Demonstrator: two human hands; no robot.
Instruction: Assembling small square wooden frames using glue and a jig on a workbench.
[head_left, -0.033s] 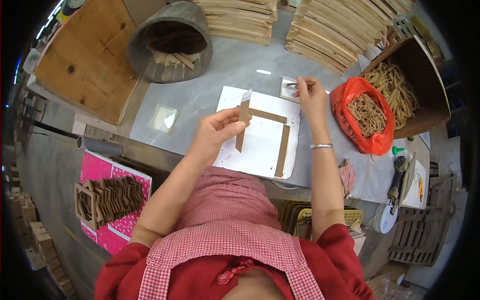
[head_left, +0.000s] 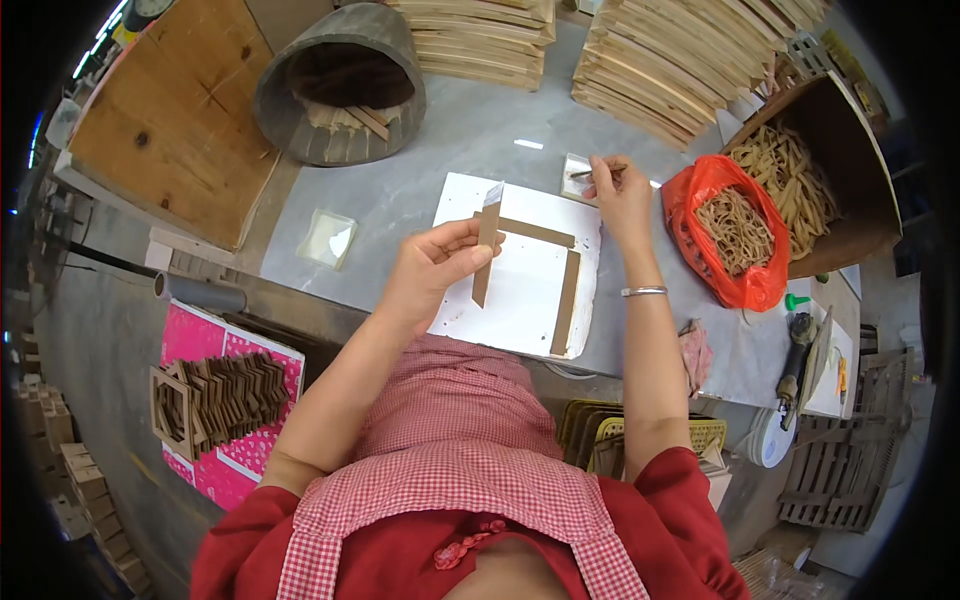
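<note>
Between the thumb and fingers of my left hand is a flat brown wooden strip with slanted ends, held above a white board. Two more such strips lie on the board: a crosswise strip behind the held one, and a lengthwise strip along the right side. My right hand is closed on a thin dark stick, its tip over a small shallow dish with whitish contents. Whether the stick's tip touches the contents I cannot tell.
Right of my right hand stand a red plastic bag of thin wood-coloured strips and a box of larger pieces. A grey bucket lies tipped at back left. Wooden stacks line the back; small frames stand lower left.
My right hand has shifted very slightly left, and the stick's tip sits a little lower over the dish. My left hand and its strip are nearly still.
</note>
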